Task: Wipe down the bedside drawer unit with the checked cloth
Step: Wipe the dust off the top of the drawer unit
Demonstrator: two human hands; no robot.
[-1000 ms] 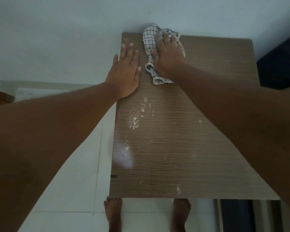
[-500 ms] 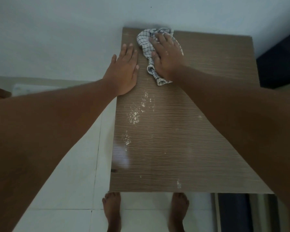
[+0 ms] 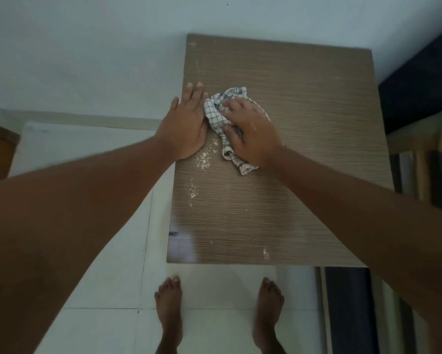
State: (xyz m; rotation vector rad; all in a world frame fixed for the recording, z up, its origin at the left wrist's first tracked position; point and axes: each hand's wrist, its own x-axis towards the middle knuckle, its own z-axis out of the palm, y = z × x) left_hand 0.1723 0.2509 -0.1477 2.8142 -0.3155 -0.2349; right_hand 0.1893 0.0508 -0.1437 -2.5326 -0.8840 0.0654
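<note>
Change: your right hand (image 3: 250,134) has dragged the checked cloth (image 3: 216,114) from the drawer unit's (image 3: 304,111) far left corner toward you, just short of the white specks (image 3: 203,159).
Meaning: far strip probably wiped; specks remain.
Right hand: fingers curled, bunching the cloth against the top.
Left hand (image 3: 186,126): flat on the left edge, touching the cloth.

Checked cloth (image 3: 216,116) under the right hand (image 3: 250,134), near the left edge of the drawer unit (image 3: 317,149); left hand (image 3: 186,123) on that edge, touching the cloth; powder specks (image 3: 203,159) just before them.
</note>
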